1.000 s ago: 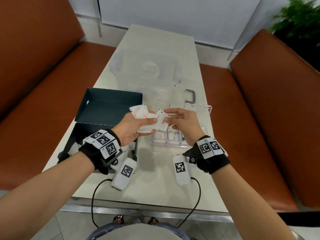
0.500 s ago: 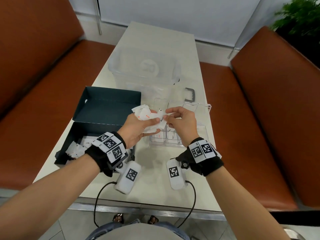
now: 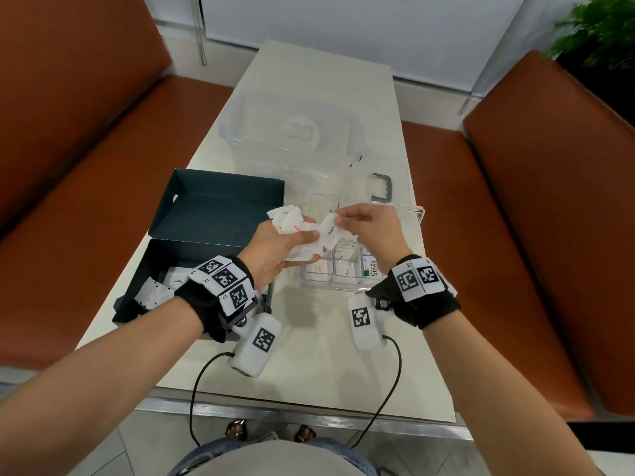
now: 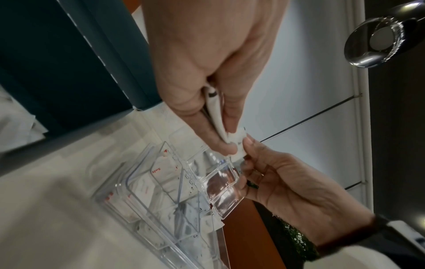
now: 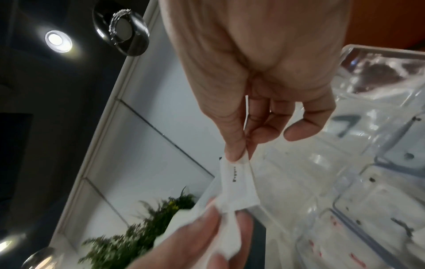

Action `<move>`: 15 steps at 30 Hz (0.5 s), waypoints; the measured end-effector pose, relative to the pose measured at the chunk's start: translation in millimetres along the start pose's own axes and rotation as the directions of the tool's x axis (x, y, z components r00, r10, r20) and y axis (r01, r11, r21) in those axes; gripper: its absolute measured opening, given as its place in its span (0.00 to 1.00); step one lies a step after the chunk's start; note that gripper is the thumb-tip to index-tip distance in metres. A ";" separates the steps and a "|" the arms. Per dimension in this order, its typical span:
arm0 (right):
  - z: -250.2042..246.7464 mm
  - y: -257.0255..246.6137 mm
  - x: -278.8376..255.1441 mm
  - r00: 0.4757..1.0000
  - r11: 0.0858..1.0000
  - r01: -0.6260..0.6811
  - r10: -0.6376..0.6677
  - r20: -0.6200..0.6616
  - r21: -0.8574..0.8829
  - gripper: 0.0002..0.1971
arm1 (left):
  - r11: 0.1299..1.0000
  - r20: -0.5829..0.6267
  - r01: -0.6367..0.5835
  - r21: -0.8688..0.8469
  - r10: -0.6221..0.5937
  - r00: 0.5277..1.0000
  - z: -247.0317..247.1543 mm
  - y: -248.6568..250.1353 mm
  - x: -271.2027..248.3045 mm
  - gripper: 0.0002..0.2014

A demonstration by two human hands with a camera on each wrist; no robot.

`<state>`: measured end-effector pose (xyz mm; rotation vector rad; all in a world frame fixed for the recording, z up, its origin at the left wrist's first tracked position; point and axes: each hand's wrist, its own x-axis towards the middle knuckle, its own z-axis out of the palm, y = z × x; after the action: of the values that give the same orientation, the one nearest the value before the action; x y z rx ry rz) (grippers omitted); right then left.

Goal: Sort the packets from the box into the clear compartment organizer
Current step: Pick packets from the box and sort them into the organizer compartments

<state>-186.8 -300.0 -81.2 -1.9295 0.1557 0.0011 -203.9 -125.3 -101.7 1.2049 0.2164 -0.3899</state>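
My left hand point(image 3: 281, 245) grips a bunch of white packets point(image 3: 292, 225) above the table, between the dark box point(image 3: 206, 214) and the clear compartment organizer point(image 3: 347, 269). My right hand point(image 3: 364, 225) pinches the top corner of one white packet with black print point(image 5: 238, 183) between thumb and forefinger; its lower end is still among the fingers of the left hand point(image 5: 202, 236). More white packets point(image 3: 158, 290) lie in the box's lower half. The organizer's compartments point(image 4: 161, 183) hold packets with red print, and one marked Stevia point(image 3: 372, 269).
A large clear plastic tub point(image 3: 292, 132) stands behind the organizer, with a grey handle point(image 3: 381, 187) beside it. Brown bench seats point(image 3: 515, 235) flank the narrow table point(image 3: 309, 355). A plant point(image 3: 594, 29) is at the far right. Cables hang from my wrist units over the table's front edge.
Both hands have risen slightly and stayed together. The right hand's pinch on the black-printed packet has drawn it a little up and out of the left hand's bunch.
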 end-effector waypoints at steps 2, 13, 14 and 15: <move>-12.4 1.7 10.6 0.999 0.999 -0.004 0.002 -0.045 -0.040 0.06 | 1.000 -0.019 0.007 -0.002 -0.007 1.000 -2.3 2.8 1.3 0.14; -8.1 44.1 15.6 0.990 0.800 -0.068 0.129 0.060 -0.597 0.04 | 0.999 -0.025 0.029 -0.014 -0.030 0.999 -14.6 1.2 -0.2 0.11; -5.1 46.8 15.2 0.990 0.775 -0.067 0.129 0.054 -0.629 0.03 | 0.999 -0.027 0.032 -0.014 -0.032 0.999 -14.7 1.0 -0.3 0.11; -1.5 49.4 14.8 0.991 0.744 -0.063 0.126 0.047 -0.666 0.03 | 0.999 -0.029 0.034 -0.015 -0.034 0.999 -15.0 1.0 -0.4 0.11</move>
<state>-177.6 -320.2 -127.7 -2.6352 0.2138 0.2438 -203.3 -110.9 -106.0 1.1941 0.2648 -0.3999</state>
